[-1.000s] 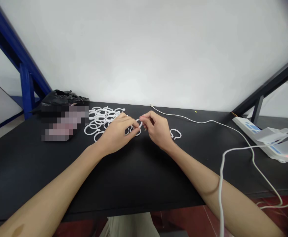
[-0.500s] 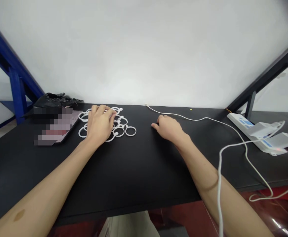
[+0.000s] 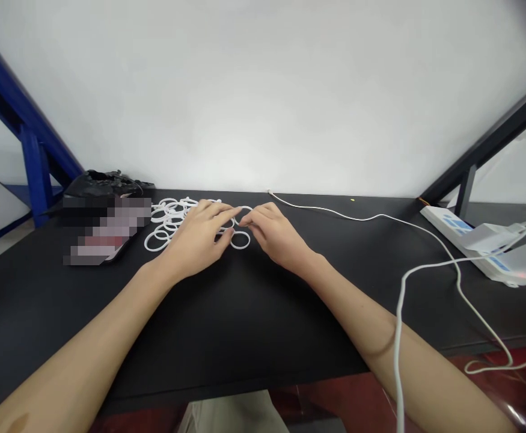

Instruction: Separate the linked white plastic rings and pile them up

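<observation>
Several white rings with small knobs [image 3: 157, 241] lie in a pile on the black table, partly hidden under my left hand [image 3: 202, 240]. That hand rests over the pile's right side, thumb and index finger apart, the index fingertip beside a raised white ring [image 3: 245, 208]. My right hand [image 3: 278, 234] is closed in a pinch at that ring's right edge. Just below the two hands, one more white ring [image 3: 240, 248] lies flat on the table.
A phone [image 3: 116, 249], partly blurred out, and a crumpled black bag [image 3: 104, 180] are at the left. A white power strip [image 3: 461, 237] with plugged-in chargers sits at the right. Its white cable [image 3: 400, 337] hangs across my right forearm. A wall backs the table [image 3: 226, 325].
My right hand has moved left to the rings and pinches one. My left hand has shifted right over the pile, uncovering rings at its left side.
</observation>
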`<state>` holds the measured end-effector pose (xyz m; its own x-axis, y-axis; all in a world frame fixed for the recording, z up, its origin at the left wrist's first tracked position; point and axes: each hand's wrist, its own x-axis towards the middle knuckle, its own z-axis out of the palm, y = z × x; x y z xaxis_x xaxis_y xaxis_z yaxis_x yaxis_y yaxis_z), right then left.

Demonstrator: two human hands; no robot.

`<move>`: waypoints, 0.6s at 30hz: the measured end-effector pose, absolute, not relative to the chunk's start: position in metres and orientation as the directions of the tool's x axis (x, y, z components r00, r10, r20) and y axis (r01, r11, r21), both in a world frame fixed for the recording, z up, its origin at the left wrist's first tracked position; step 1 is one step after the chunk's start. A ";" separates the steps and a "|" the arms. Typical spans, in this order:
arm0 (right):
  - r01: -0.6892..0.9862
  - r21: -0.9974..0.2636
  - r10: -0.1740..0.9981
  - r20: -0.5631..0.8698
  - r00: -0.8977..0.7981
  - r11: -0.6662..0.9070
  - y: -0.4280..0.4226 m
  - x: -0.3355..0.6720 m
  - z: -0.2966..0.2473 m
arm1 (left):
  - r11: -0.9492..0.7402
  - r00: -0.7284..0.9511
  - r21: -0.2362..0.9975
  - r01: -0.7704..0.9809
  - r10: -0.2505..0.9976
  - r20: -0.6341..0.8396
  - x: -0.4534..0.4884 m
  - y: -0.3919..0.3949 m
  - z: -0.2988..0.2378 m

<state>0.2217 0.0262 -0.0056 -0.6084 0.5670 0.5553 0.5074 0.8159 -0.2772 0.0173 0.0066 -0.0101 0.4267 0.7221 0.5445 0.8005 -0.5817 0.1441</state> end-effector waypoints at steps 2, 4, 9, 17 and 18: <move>0.447 -0.263 0.509 0.596 -0.621 0.855 0.025 0.220 -0.004 | -0.609 0.464 0.159 0.777 0.725 0.508 0.020 0.003 -0.008; 0.402 -0.238 0.458 0.612 -0.644 0.884 0.024 0.219 -0.003 | -0.592 0.443 0.186 0.784 0.745 0.499 0.020 0.001 -0.007; 0.329 -0.264 0.421 0.595 -0.684 0.907 0.016 0.215 -0.002 | -0.603 0.451 0.209 0.770 0.746 0.489 0.018 0.003 -0.006; 0.406 -0.348 0.526 0.680 -0.511 0.845 0.010 0.210 -0.006 | -0.619 0.427 0.286 0.731 0.743 0.516 0.021 0.001 -0.001; 0.407 -0.336 0.517 0.684 -0.515 0.850 0.011 0.210 -0.006 | -0.616 0.424 0.293 0.731 0.747 0.513 0.022 0.001 0.000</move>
